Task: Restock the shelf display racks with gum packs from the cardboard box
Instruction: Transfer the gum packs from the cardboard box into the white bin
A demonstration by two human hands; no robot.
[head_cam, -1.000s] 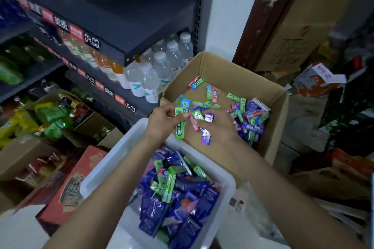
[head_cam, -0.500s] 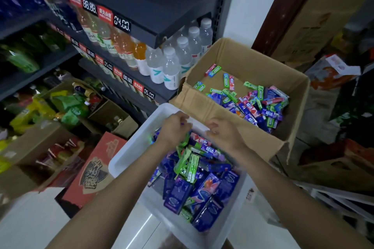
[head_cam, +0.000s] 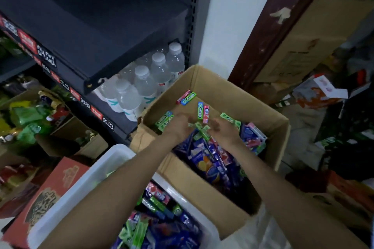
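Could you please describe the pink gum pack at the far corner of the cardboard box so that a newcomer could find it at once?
Find the cardboard box beside the water bottles. On its bare floor near the far corner, two packs lie side by side, apart from the pile. The pink pack is the one nearer the bottles; its neighbour is green.

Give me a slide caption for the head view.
Both hands, left hand and right hand, gather green gum packs inside the cardboard box, white bin below.
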